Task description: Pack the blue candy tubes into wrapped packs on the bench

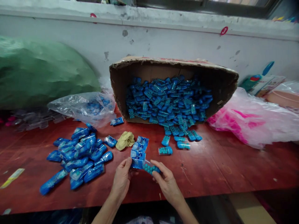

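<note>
Left hand (121,174): thumb and fingers pinch the left side of a blue wrapper (138,163)
Right hand (167,180): thumb and fingertips grip a little tube (149,168), one side against the thumb, the other against the fingers
Little tube: held between the two hands, over the red table (215,165); it is see-through, with round blue-green balls in it, and lies on its side; its left end is right at the blue wrapper, but I cannot tell if it is inside
Blue wrapper: more wrappers (141,142) sit just behind it
Yellow strip (12,178): on the table, far over to the left
Shiny packs (81,152): a messy blue heap to the left of the hands
Loose tubes (165,151): a few lie on the table in front of the box
Yellow bundle (125,140): scrunched up, between the heap and the wrappers
Big box (221,90): brown card, tipped over, mouth facing the person, lots of tubes (168,99) piled inside
Clear bag (67,105): left of the box, with blue things in it
Pink bag (254,123): right of the box, crumply plastic
Green sack (42,74): big and round, back on the left
White wall (175,45): behind it all, with grey spots
</note>
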Demonstrator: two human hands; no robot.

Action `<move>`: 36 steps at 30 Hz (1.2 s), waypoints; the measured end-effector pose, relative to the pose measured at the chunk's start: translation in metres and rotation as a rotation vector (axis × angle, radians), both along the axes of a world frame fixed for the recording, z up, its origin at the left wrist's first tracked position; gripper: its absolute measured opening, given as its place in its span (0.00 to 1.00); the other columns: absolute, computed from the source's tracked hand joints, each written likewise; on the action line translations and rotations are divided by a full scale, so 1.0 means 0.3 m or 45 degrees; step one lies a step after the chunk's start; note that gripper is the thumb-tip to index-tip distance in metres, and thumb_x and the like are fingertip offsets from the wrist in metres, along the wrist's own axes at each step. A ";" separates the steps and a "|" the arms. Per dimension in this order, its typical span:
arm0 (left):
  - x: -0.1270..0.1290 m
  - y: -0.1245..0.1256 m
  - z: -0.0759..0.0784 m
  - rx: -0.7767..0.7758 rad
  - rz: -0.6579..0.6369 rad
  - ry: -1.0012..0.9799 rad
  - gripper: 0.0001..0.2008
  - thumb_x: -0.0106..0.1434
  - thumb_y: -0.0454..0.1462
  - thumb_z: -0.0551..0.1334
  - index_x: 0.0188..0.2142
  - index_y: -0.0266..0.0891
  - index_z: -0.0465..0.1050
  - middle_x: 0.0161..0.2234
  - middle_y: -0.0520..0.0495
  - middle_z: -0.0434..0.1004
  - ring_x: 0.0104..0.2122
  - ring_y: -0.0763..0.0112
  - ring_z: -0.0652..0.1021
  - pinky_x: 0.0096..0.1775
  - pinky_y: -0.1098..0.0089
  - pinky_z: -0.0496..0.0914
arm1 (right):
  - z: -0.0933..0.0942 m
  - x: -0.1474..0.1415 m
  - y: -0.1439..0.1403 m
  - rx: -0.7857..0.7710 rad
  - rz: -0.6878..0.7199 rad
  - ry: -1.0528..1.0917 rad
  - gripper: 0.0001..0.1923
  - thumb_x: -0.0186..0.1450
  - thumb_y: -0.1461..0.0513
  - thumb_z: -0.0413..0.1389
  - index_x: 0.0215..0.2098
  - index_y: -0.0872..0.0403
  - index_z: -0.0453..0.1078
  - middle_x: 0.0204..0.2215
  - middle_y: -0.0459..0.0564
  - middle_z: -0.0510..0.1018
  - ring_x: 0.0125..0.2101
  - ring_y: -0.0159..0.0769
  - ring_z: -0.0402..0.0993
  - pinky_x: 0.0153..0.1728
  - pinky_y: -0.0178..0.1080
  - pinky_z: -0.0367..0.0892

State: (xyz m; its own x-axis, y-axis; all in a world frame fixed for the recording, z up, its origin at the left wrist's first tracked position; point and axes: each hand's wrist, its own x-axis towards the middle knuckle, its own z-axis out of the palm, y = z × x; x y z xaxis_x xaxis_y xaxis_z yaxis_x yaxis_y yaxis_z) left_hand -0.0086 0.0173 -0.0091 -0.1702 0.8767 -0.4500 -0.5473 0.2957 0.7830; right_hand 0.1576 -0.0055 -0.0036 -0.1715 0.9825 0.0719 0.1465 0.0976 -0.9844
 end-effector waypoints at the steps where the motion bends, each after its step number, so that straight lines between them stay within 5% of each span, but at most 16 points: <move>1: 0.000 -0.001 -0.003 -0.003 -0.001 -0.005 0.16 0.41 0.44 0.68 0.26 0.35 0.70 0.20 0.52 0.75 0.18 0.73 0.73 0.19 0.75 0.67 | -0.005 -0.001 0.000 -0.022 -0.002 0.008 0.17 0.62 0.62 0.50 0.49 0.47 0.66 0.35 0.47 0.71 0.27 0.30 0.68 0.30 0.32 0.67; 6: -0.007 0.003 -0.017 0.009 0.003 0.041 0.16 0.43 0.44 0.68 0.27 0.36 0.71 0.21 0.52 0.74 0.19 0.73 0.73 0.21 0.74 0.68 | 0.001 0.008 0.006 -0.052 0.005 -0.019 0.16 0.61 0.61 0.51 0.47 0.46 0.68 0.37 0.48 0.71 0.29 0.31 0.68 0.30 0.32 0.66; 13: -0.025 0.018 -0.012 0.089 -0.047 0.204 0.15 0.42 0.44 0.68 0.25 0.34 0.73 0.21 0.52 0.74 0.22 0.73 0.73 0.28 0.73 0.69 | 0.002 0.007 0.021 -0.512 0.098 0.214 0.19 0.59 0.56 0.52 0.49 0.51 0.65 0.26 0.44 0.72 0.15 0.23 0.60 0.13 0.27 0.56; 18: -0.010 0.013 -0.006 0.073 -0.060 0.178 0.16 0.41 0.44 0.68 0.24 0.35 0.72 0.19 0.53 0.72 0.20 0.74 0.71 0.25 0.74 0.68 | 0.013 0.000 0.016 -0.434 0.079 0.167 0.18 0.59 0.58 0.52 0.48 0.50 0.66 0.29 0.46 0.74 0.16 0.23 0.62 0.15 0.28 0.58; 23: 0.033 0.001 0.008 0.049 -0.125 -0.005 0.18 0.43 0.42 0.68 0.33 0.38 0.68 0.24 0.53 0.75 0.22 0.73 0.74 0.26 0.72 0.68 | 0.017 -0.036 0.013 -0.031 -0.129 0.003 0.13 0.58 0.62 0.54 0.42 0.51 0.69 0.37 0.48 0.75 0.36 0.35 0.70 0.39 0.36 0.66; 26: 0.051 -0.003 0.016 0.049 -0.181 -0.078 0.15 0.48 0.41 0.66 0.34 0.38 0.67 0.25 0.52 0.75 0.24 0.72 0.75 0.29 0.71 0.70 | -0.013 -0.066 0.010 -0.081 -0.300 -0.016 0.10 0.56 0.61 0.55 0.38 0.53 0.69 0.31 0.47 0.74 0.32 0.35 0.70 0.34 0.35 0.67; 31: 0.024 -0.003 0.032 -0.059 -0.377 -0.152 0.11 0.49 0.38 0.65 0.31 0.35 0.70 0.25 0.50 0.76 0.24 0.72 0.76 0.29 0.70 0.71 | -0.034 -0.063 0.008 -0.308 0.008 0.339 0.16 0.57 0.60 0.55 0.44 0.52 0.67 0.27 0.44 0.70 0.24 0.31 0.66 0.21 0.32 0.66; 36: -0.025 -0.008 0.062 -0.037 -0.680 -0.377 0.13 0.54 0.34 0.62 0.40 0.35 0.71 0.32 0.45 0.78 0.31 0.68 0.77 0.34 0.69 0.71 | 0.006 -0.020 0.031 -0.084 0.144 0.313 0.25 0.51 0.62 0.62 0.47 0.44 0.67 0.42 0.45 0.68 0.40 0.35 0.66 0.45 0.39 0.62</move>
State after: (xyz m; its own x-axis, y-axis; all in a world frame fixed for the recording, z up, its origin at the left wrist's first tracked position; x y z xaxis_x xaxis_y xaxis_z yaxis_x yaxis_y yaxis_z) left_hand -0.0163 0.0150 0.0094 0.4255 0.7930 -0.4360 -0.5106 0.6082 0.6078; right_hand 0.1517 0.0039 -0.0017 -0.2661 0.9620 0.0611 -0.1056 0.0339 -0.9938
